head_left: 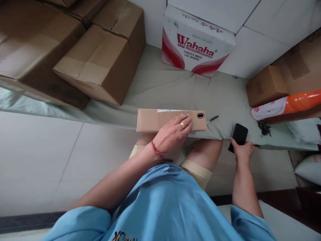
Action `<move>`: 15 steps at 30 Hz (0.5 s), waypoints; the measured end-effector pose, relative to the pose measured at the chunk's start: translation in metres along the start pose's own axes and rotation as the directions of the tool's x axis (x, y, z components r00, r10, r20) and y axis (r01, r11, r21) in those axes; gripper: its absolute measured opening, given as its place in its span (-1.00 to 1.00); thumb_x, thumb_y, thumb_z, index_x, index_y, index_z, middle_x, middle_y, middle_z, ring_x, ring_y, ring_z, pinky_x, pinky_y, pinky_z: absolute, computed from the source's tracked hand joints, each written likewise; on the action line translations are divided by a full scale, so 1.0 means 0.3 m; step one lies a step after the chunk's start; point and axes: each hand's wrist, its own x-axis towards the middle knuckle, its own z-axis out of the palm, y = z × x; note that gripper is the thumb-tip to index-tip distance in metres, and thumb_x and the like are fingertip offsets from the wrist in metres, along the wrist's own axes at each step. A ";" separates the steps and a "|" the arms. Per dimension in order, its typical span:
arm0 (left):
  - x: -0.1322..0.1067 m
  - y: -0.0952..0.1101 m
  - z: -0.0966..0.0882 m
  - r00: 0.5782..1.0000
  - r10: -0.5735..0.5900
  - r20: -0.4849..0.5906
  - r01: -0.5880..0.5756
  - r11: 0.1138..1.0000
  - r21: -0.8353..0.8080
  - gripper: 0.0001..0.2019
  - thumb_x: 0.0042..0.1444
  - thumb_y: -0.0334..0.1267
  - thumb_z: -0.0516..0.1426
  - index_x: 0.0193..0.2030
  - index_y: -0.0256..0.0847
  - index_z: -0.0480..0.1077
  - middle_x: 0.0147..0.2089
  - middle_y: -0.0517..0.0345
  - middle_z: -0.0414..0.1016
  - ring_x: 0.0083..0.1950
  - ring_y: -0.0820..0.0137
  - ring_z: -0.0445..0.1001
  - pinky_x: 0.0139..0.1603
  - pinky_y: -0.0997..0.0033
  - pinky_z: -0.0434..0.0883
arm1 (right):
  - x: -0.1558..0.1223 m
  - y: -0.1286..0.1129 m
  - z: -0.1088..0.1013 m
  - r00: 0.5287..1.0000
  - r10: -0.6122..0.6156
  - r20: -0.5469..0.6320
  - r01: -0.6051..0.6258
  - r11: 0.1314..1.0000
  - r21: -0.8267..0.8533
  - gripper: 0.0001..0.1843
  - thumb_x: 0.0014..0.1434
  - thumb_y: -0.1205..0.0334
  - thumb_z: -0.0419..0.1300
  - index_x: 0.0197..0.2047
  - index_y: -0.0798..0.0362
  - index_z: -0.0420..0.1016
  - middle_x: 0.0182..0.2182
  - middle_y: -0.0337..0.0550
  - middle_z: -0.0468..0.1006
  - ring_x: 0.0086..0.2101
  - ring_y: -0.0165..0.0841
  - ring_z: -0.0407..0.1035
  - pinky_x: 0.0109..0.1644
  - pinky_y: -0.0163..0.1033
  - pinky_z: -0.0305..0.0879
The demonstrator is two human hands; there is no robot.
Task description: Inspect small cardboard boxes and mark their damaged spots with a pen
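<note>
A narrow brown cardboard box (147, 121) with a dark hole near its right end lies at the front edge of the cloth-covered surface. My left hand (174, 132), with a gold ring and a red string bracelet, rests on its near side, fingers laid along the cardboard. To the right, my right hand (242, 149) grips a black phone (240, 134) between thumb and fingers, at the surface's edge. A dark pen (213, 118) lies just right of the box, between it and the phone.
Large cartons (92, 57) stand at the left. A Wahaha water carton (195, 45) leans on the tiled wall. To the right are a small brown box (267, 85), an orange-and-white bottle (288, 104) and some keys (264, 128). Pale green cloth (163, 83) covers the surface.
</note>
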 end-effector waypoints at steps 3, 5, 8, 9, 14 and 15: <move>0.001 -0.001 -0.007 1.000 -0.007 -0.017 0.007 1.000 0.000 -0.78 0.45 -0.41 0.10 0.13 -0.39 0.49 0.25 -0.29 0.58 0.41 0.04 0.51 0.45 -0.01 0.56 | -0.157 -0.083 -0.026 0.974 -0.221 -0.052 0.226 0.961 0.159 -0.09 -0.14 -0.23 0.48 0.14 0.19 0.43 0.04 0.30 0.51 0.19 0.19 0.38 0.36 0.31 0.34; 0.003 0.001 -0.012 1.000 -0.021 -0.015 0.021 1.000 -0.009 -0.80 0.44 -0.41 0.10 0.10 -0.38 0.50 0.21 -0.30 0.59 0.43 0.00 0.49 0.47 -0.05 0.55 | -0.268 -0.160 -0.055 0.925 -0.363 -0.109 0.379 0.884 0.272 -0.11 -0.10 -0.28 0.46 0.15 0.11 0.41 0.05 0.18 0.46 0.13 0.11 0.40 0.29 0.30 0.40; 0.005 0.004 -0.019 0.999 -0.049 -0.001 0.049 0.998 -0.044 -0.82 0.42 -0.41 0.12 0.07 -0.33 0.51 0.17 -0.27 0.59 0.49 -0.03 0.43 0.50 -0.16 0.51 | -0.412 -0.283 -0.103 0.830 -0.528 -0.179 0.554 0.751 0.359 -0.14 0.00 -0.27 0.45 0.22 0.03 0.37 0.08 0.09 0.42 0.08 0.02 0.42 0.18 0.23 0.47; 0.005 0.005 -0.020 0.998 -0.057 -0.002 0.057 0.997 -0.054 -0.82 0.42 -0.41 0.13 0.07 -0.32 0.51 0.16 -0.27 0.58 0.52 -0.04 0.40 0.51 -0.21 0.48 | -0.451 -0.320 -0.116 0.796 -0.572 -0.196 0.601 0.710 0.367 -0.15 0.02 -0.25 0.45 0.24 0.01 0.35 0.09 0.08 0.41 0.08 0.01 0.42 0.17 0.22 0.48; 0.005 0.003 -0.019 0.999 -0.046 -0.007 0.046 0.998 -0.038 -0.83 0.42 -0.43 0.11 0.02 -0.33 0.52 0.10 -0.25 0.60 0.50 -0.04 0.42 0.52 -0.22 0.48 | -0.566 -0.441 -0.146 0.660 -0.701 -0.268 0.746 0.573 0.340 -0.22 0.07 -0.16 0.44 0.24 -0.01 0.34 0.08 0.09 0.42 0.08 0.03 0.42 0.21 0.25 0.46; 0.006 0.002 -0.018 0.999 -0.038 0.000 0.038 0.999 -0.027 -0.82 0.42 -0.44 0.10 0.03 -0.34 0.52 0.11 -0.26 0.60 0.46 -0.02 0.46 0.50 -0.17 0.51 | -0.577 -0.452 -0.145 0.655 -0.707 -0.269 0.752 0.570 0.332 -0.23 0.07 -0.15 0.44 0.24 -0.02 0.33 0.07 0.09 0.42 0.08 0.03 0.42 0.21 0.25 0.46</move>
